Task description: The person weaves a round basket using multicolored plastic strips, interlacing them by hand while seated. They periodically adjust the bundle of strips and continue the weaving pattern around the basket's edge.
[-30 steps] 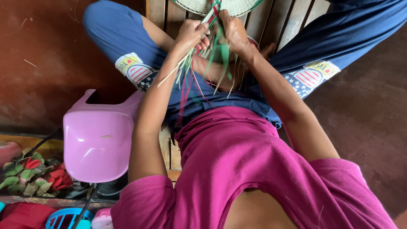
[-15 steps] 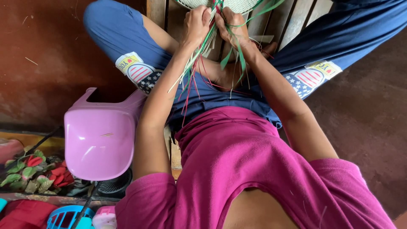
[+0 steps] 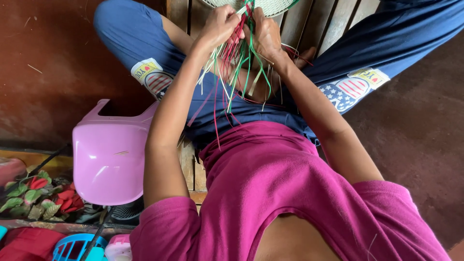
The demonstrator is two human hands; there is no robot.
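— Where are the strips sitting?

— The coloured strips, green, red and pale, are hanging over the lap from the woven piece at the top edge.

— And the hands?

— The left hand is pinching a bunch of them; the right hand is gripping strands just beside it.

— Anything nearby?

— A pink plastic stool is lying on the person's left, with artificial flowers beyond it.
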